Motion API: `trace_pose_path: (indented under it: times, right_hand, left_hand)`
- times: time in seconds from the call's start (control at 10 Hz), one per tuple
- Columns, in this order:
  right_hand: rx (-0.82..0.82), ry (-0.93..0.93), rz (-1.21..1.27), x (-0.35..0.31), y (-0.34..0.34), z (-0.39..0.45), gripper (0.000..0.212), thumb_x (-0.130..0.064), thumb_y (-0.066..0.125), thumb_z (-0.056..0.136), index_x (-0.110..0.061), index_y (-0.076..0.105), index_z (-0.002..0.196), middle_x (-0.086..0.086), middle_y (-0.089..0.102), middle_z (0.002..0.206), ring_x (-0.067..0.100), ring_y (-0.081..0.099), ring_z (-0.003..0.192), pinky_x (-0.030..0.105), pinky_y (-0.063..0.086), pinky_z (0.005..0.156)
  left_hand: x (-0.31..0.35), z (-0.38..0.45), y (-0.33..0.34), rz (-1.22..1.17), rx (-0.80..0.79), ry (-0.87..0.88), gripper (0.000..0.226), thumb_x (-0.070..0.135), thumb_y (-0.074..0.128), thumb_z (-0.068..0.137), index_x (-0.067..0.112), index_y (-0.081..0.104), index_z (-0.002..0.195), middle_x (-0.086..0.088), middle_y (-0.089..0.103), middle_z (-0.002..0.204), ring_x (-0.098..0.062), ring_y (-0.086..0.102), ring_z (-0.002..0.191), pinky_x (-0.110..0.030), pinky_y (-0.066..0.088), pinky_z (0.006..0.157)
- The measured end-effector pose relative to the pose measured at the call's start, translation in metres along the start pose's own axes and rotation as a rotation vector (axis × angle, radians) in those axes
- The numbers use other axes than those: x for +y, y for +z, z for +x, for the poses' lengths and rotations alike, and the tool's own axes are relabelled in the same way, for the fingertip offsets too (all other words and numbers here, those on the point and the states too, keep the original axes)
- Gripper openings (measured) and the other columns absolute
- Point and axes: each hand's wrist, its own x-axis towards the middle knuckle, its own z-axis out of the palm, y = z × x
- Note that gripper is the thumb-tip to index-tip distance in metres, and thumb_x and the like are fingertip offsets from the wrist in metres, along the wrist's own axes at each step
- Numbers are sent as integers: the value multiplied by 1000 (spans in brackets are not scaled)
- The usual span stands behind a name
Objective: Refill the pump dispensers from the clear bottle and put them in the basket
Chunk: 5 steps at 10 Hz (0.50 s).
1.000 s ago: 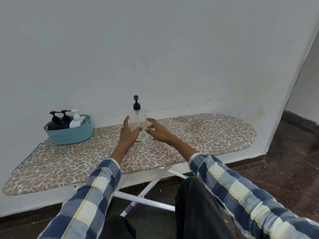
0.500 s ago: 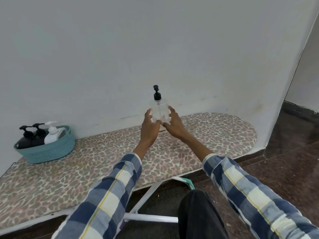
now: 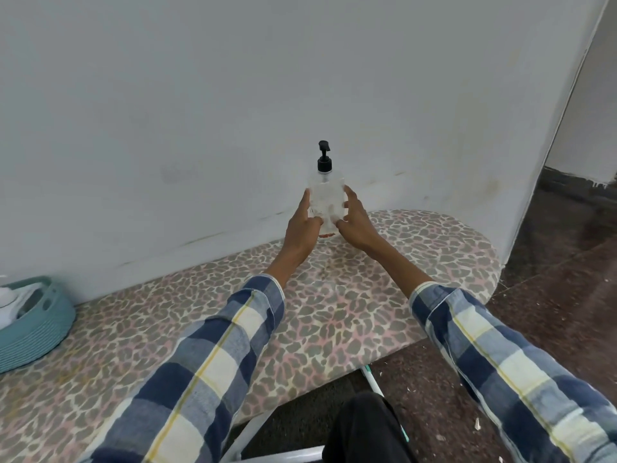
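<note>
A clear bottle (image 3: 326,198) with a black pump top stands upright at the back of the ironing board (image 3: 334,312), close to the wall. My left hand (image 3: 302,227) holds its left side and my right hand (image 3: 354,222) holds its right side, fingers wrapped around the body. Whether its base touches the board is hidden by my hands. At the far left edge sits the teal basket (image 3: 36,329), half cut off, with a white dispenser (image 3: 10,302) lying partly visible inside it.
The board has a leopard-print cover and white metal legs (image 3: 277,454) below. A white wall runs right behind it. Dark speckled floor (image 3: 551,295) lies to the right, with a doorway beyond. My dark trouser leg (image 3: 367,432) is at the bottom.
Both hands have carried the clear bottle to the right along the board, towards the wall. The view has turned right, so the basket has slid to the left edge and its black dispensers are out of sight.
</note>
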Motion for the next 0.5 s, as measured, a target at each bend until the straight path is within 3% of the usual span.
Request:
trace_pose_path:
  times: [0.1, 0.2, 0.3, 0.4, 0.5]
  right_hand:
    - [-3, 17, -2, 3, -3, 3, 86, -20, 59, 97, -33, 12, 167, 7, 43, 150, 32, 43, 140, 59, 41, 118]
    - [-20, -35, -47, 6, 0, 3, 87, -16, 58, 100, -27, 8, 170, 11, 41, 152, 33, 39, 141, 57, 36, 121]
    - [-36, -16, -89, 8, 3, 2, 91, -21, 59, 96, -23, 7, 170, 14, 37, 157, 35, 35, 145, 59, 34, 121]
    - [-59, 11, -80, 2, 6, -5, 92, -28, 62, 94, -16, 10, 169, 13, 31, 163, 35, 29, 152, 60, 29, 126]
    - [21, 25, -118, -20, 9, -24, 82, -16, 63, 99, 0, 13, 162, 19, 23, 158, 41, 26, 151, 51, 26, 127]
  left_hand:
    - [-2, 7, 8, 11, -2, 6, 78, 7, 46, 108, 33, 14, 173, -1, 35, 173, -15, 51, 129, -30, 41, 100]
    - [-10, 11, 9, 30, 3, 24, 82, 7, 49, 107, 33, 8, 174, 1, 30, 176, -22, 50, 146, -27, 39, 102]
    - [-13, 6, 7, 49, -1, 43, 84, 6, 52, 106, 31, 9, 174, -1, 32, 175, -24, 49, 149, -25, 43, 100]
    - [-12, -1, 2, 122, -20, 51, 85, 10, 60, 106, 26, 11, 174, -6, 30, 175, -27, 41, 155, -38, 43, 118]
    - [-12, -14, -9, 259, -12, 90, 85, 14, 59, 106, 23, 8, 174, -8, 25, 176, -28, 35, 158, -45, 37, 125]
